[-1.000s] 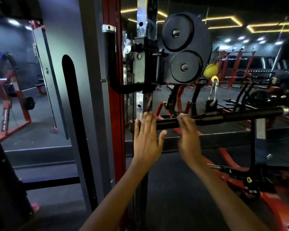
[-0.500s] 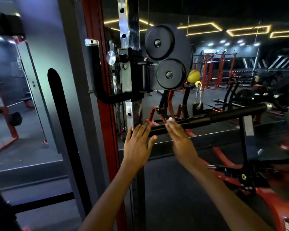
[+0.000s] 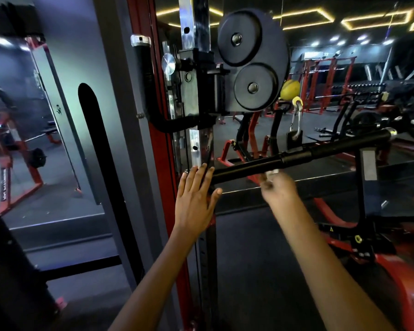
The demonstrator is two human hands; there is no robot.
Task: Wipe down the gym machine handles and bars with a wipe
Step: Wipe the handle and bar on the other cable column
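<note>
As your right hand (image 3: 279, 187) slides right along the bar (image 3: 296, 155), pinching the wipe (image 3: 273, 172), your flat, empty left hand (image 3: 196, 197) steadies its end.

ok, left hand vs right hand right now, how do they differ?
The left hand is flat, fingers straight, against the near end of the black bar by the upright post; the right hand is curled, blurred, pinching a white wipe under the bar's middle. The left hand holds nothing. Both are at the same bar.
</note>
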